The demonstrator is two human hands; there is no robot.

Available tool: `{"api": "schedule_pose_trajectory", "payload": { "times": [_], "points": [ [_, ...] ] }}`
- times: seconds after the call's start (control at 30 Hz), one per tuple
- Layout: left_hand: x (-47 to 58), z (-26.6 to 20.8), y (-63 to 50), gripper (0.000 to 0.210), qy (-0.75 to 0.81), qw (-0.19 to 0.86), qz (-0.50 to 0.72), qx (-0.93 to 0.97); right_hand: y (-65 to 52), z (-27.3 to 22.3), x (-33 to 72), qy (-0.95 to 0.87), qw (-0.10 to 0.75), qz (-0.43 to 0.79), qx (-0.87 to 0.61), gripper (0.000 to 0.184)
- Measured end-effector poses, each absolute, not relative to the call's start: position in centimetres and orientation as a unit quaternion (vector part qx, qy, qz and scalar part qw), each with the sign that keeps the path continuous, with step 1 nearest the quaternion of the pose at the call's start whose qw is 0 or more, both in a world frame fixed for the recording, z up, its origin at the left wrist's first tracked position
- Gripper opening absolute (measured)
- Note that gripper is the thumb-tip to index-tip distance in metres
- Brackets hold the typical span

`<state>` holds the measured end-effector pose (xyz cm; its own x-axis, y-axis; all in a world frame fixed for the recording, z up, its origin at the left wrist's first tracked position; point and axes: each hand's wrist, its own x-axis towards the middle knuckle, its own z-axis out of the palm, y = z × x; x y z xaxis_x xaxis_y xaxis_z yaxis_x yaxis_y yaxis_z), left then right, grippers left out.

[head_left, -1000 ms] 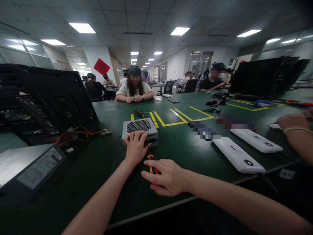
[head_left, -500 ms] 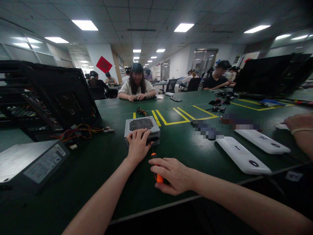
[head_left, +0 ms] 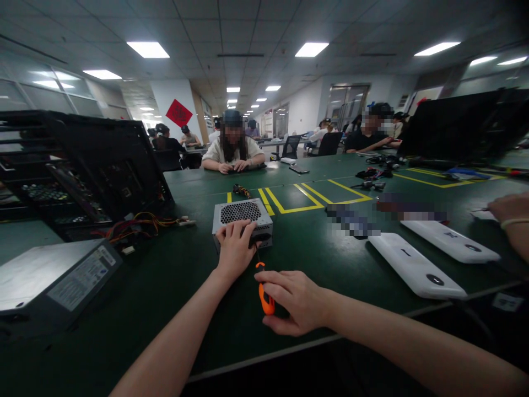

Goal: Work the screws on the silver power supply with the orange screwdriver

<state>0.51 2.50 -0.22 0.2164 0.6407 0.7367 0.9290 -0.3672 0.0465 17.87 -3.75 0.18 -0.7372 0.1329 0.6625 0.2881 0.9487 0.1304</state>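
A grey computer power supply (head_left: 243, 209) with a honeycomb vent on top sits in front of me on the green table. My left hand (head_left: 235, 248) is closed over its near side, fingers resting on the top edge. At the near face is an orange and black screwdriver (head_left: 266, 303), its thin shaft pointing at the box; the tip is hidden by my left hand. My right hand (head_left: 297, 302) holds the screwdriver handle between thumb and fingers. A bundle of cables (head_left: 241, 191) lies behind the power supply.
At the left stand an open black computer case (head_left: 144, 160) and a second power supply (head_left: 61, 275). Two white oblong devices (head_left: 415, 264) lie on the right, near another person's hand (head_left: 512, 215). A person (head_left: 233, 146) sits across the table.
My right-hand fingers have shifted on the screwdriver handle, and more of its orange side shows. My left hand stays on the power supply. The whole view has moved slightly.
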Motion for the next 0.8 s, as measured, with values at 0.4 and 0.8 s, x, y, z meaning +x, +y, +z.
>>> {"api": "schedule_pose_trajectory", "payload": {
  "times": [0.4, 0.8],
  "points": [
    [0.54, -0.31, 2.56, 0.043, -0.52, 0.213, -0.35, -0.75, -3.72, 0.02, 17.46, -0.928, 0.335, -0.115, -0.114, 0.036],
    [0.72, -0.16, 2.46, 0.041, -0.524, 0.212, -0.355, -0.745, -3.7, 0.0, 17.4, -0.908, 0.36, -0.179, -0.122, 0.036]
  ]
}}
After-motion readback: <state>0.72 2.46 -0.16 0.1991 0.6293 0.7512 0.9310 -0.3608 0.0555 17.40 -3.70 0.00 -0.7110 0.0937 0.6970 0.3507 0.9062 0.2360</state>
